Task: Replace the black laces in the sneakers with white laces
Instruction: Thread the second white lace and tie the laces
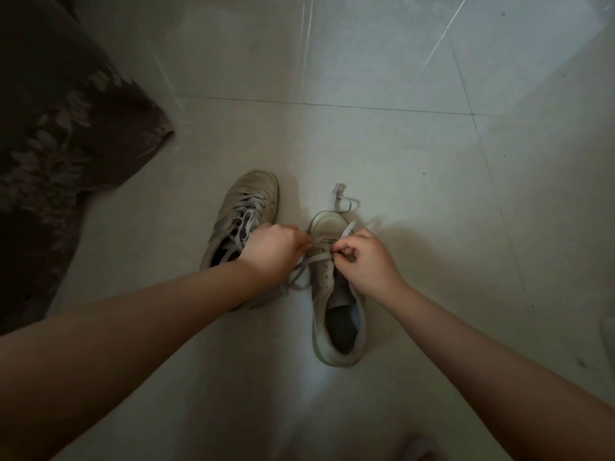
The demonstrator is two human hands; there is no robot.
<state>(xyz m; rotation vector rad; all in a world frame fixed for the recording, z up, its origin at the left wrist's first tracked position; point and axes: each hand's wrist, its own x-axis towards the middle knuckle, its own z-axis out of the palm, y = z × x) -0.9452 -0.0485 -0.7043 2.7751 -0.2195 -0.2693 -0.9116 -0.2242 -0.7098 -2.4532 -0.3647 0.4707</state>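
Floor [382,144]: pale glossy tiles with thin grout lines, dimly lit

Cloth [60,134]: dark fabric with a leaf pattern, lying at the left edge, well apart from the shoes

Left shoe [246,207]: worn white sneaker on the floor, toe pointing away, already threaded with a white lace whose loose ends lie over the tongue

Right shoe [336,301]: white sneaker just beside the first, upper eyelets bare, lace [346,202] run through the lowest eyelets only, one end trailing past the toe onto the tile

Left hand [271,252]: fingers curled, pinching the lace at the right shoe's left eyelet row

Right hand [366,261]: thumb and forefinger pinching the lace over the right eyelet row
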